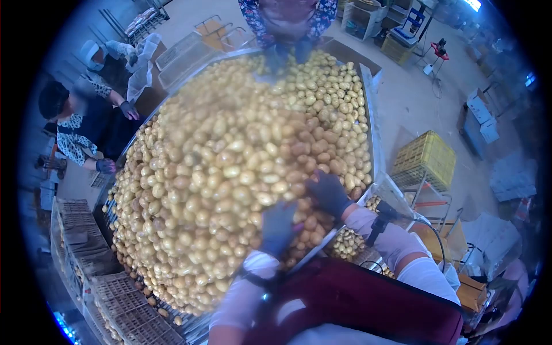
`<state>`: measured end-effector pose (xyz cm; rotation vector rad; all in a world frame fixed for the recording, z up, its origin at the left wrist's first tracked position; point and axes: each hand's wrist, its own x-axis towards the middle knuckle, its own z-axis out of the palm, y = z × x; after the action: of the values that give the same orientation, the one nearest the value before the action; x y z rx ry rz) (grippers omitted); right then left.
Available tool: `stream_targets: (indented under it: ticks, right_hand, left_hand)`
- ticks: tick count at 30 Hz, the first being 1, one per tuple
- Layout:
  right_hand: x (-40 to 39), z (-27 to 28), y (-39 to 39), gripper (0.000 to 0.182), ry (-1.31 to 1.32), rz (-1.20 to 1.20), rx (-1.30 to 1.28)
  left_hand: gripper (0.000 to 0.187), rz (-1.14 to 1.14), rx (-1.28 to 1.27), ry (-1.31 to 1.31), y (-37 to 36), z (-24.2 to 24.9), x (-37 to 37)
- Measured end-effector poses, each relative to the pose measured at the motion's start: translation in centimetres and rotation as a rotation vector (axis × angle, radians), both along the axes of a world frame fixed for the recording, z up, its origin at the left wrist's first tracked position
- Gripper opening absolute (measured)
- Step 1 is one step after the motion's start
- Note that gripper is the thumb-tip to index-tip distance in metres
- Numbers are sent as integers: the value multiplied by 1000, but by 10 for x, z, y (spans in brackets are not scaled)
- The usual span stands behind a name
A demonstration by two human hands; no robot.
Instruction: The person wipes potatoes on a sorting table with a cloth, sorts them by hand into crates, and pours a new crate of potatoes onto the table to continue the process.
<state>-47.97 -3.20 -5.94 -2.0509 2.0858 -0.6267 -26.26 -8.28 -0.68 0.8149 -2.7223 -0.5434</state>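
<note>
A large heap of smooth oval produce (pixel 230 167), yellow to brown and like small potatoes, fills a metal-edged sorting table before me. My left hand (pixel 279 227), in a dark grey glove with a purple patch near the thumb, lies over the near part of the heap. It is slightly blurred, with the fingers stretched forward and nothing visibly held. Just to its right, my right hand (pixel 329 195), gloved alike, rests on browner pieces at the near right side, fingers apart. Its fingertips touch the heap. More pieces (pixel 347 244) lie below the table's edge, beside my right forearm.
Across the table stands a person in a flowered sleeve (pixel 250 20), both gloved hands at the heap. Two people work at the left, one with a gloved hand (pixel 106 165) by the table edge. Brown crates (pixel 129 302) line the lower left. A yellow crate (pixel 424 158) stands right.
</note>
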Motion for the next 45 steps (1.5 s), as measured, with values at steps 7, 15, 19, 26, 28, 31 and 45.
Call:
stream_targets:
  ticks: [7, 15, 19, 26, 28, 31, 45]
  right_hand:
    - [9, 16, 24, 33, -956, -338, -177]
    - [97, 72, 128, 54, -1573, -172, -151]
    - [60, 8, 225, 53, -1992, -268, -253]
    - [27, -71, 447, 43, -1137, -1699, -499]
    - [17, -105, 456, 49, -565, -1643, -216]
    - [28, -102, 317, 52, -380, -1311, -361]
    - [-23, 48, -137, 35, -543, -380, -66]
  left_hand:
    - [56, 60, 54, 137, 11, -11, 10]
    - [68, -296, 77, 157, 86, 42, -8]
    - [68, -386, 83, 338, 107, 17, -5]
    - [54, -44, -378, 151, 4, 26, 76]
    - [59, 80, -218, 30, -5, -3, 110]
    - [69, 178, -121, -128, 3, -26, 121]
    - [48, 271, -61, 19, 7, -34, 129]
